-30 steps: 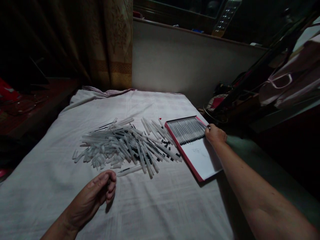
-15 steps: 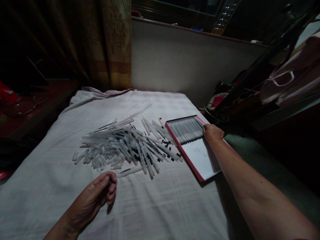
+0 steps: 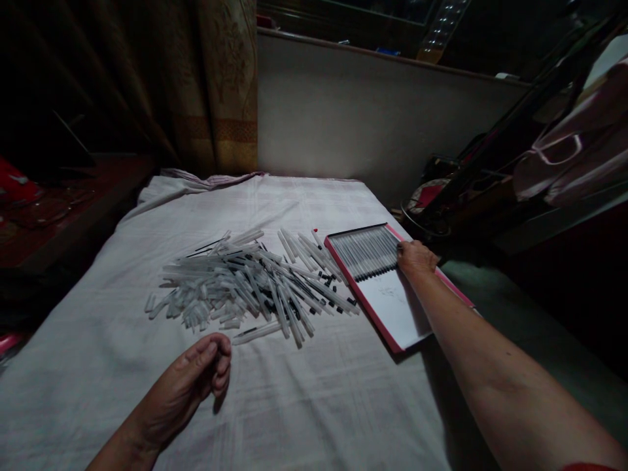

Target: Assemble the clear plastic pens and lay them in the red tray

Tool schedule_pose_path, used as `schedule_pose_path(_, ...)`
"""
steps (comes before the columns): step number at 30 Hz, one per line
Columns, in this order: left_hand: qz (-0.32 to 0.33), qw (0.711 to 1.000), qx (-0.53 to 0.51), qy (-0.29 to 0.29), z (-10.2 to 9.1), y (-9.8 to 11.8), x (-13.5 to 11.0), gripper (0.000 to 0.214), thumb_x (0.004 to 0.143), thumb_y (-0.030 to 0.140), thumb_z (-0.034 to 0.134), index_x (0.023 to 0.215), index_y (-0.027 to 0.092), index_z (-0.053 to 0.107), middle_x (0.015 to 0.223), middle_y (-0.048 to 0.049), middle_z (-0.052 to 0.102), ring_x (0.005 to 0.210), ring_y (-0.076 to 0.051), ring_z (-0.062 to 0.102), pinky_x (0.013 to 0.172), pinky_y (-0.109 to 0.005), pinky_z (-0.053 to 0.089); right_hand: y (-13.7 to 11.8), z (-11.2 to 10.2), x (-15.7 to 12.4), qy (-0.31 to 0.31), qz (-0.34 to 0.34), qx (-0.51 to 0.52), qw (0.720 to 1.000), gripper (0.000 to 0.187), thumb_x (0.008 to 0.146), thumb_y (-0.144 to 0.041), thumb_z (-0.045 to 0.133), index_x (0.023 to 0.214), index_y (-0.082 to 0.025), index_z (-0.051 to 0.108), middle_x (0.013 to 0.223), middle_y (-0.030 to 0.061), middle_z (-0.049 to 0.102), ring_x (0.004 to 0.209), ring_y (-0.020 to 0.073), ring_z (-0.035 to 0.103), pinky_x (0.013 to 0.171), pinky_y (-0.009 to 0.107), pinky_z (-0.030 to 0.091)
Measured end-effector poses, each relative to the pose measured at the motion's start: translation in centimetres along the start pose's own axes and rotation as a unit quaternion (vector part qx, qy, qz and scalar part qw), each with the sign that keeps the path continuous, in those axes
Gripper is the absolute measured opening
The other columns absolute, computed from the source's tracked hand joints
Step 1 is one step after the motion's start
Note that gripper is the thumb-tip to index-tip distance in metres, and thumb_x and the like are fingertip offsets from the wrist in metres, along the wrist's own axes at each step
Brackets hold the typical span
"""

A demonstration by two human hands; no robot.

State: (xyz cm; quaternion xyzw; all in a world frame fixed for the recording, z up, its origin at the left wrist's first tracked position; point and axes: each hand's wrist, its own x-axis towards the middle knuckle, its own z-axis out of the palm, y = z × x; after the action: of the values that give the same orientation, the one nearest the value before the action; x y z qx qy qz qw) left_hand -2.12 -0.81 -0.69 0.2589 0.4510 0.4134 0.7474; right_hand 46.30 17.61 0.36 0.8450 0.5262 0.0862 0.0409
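A loose heap of clear pen parts (image 3: 235, 278), with barrels, caps and dark refills, lies on the bed cover. Just in front of it my left hand (image 3: 196, 376) is held with curled fingers, thumb against the index finger; nothing shows in it. To the right, a shallow red-edged box (image 3: 367, 314) lies tilted on the bed's edge. A row of clear pens (image 3: 366, 252) with black ends fills its far part, above a white bottom with faint marks. My right hand (image 3: 417, 258) is closed at the row's right end, seemingly on a pen, mostly hidden by the fingers.
Small black plugs (image 3: 331, 284) are scattered between heap and box. The pale checked cover (image 3: 275, 405) has folds. A curtain (image 3: 230, 98) and wall stand behind. On the left is a dark red table (image 3: 112, 176); on the right hang pink clothes (image 3: 564, 150).
My right hand stays at the right end of the pen row with hardly any motion. The left hand keeps its curled pose. The view shifts very slightly.
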Motion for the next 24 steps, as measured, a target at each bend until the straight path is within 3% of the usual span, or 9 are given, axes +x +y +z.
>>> schedule_pose_path(7,-0.004,1.0,0.004,0.003,-0.3,-0.3,0.2,0.043,0.07,0.054,0.083,0.084,0.017,0.064,0.06,0.0035,0.055,0.051,-0.01,0.05,0.046,-0.022,0.041,-0.2,-0.2,0.2,-0.012,-0.033,0.005,0.999,0.039,0.097,-0.029,0.046,0.129,-0.028,0.069,0.124,0.0133,0.065,0.108,0.0282,0.065,0.08,0.033,0.049)
schedule_pose_path(24,0.001,1.0,0.005,0.003,-0.1,-0.1,0.0,0.042,0.071,0.053,0.083,0.084,0.018,0.065,0.061,0.0031,0.056,0.052,-0.01,0.05,0.046,-0.021,0.041,-1.3,-0.4,1.5,-0.065,-0.031,0.002,0.997,0.044,0.093,-0.02,0.046,0.133,-0.026,0.065,0.129,0.0156,0.063,0.118,0.0303,0.062,0.092,0.039,0.049)
